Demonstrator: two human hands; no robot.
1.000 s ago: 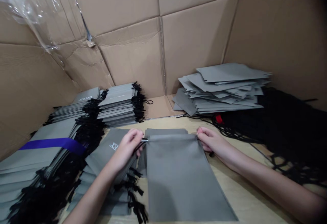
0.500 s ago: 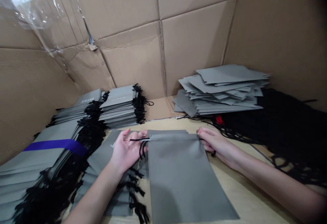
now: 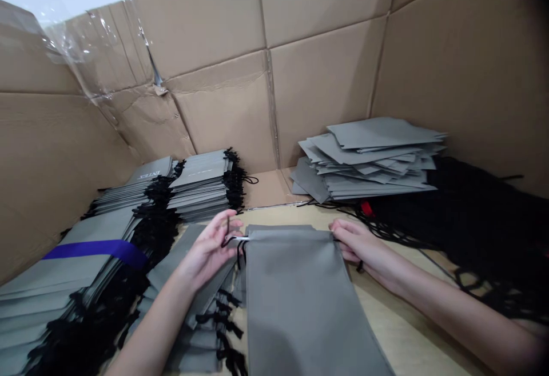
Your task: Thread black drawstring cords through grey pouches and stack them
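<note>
A grey fabric drawstring bag (image 3: pixel 300 296) lies flat in front of me, its hemmed top edge between my two hands. My right hand (image 3: pixel 354 243) pinches the top right corner, and a bit of black cord shows below its fingers. At the top left opening, a thin, pale metallic rod (image 3: pixel 238 238) sticks out of the hem. My left hand (image 3: pixel 210 250) is beside it, fingertips on a black cord (image 3: pixel 227 226) that loops at the rod's end. More black cord hangs from the hem there. Part of the left hand's grip is hard to make out.
Tall cardboard walls (image 3: pixel 214 96) enclose the table (image 3: pixel 398 319). Stacks of corded grey bags (image 3: pixel 199 187) stand at left, one under a purple band (image 3: pixel 96 249). Another corded pile (image 3: pixel 193 336) lies by my left forearm. Cordless grey bags (image 3: pixel 377 164) and black cords (image 3: pixel 472 222) are at right.
My left hand has raised its fingers, and the cord in them now stands up in a loop instead of lying level. More of the pale rod shows. The right hand keeps its pinch.
</note>
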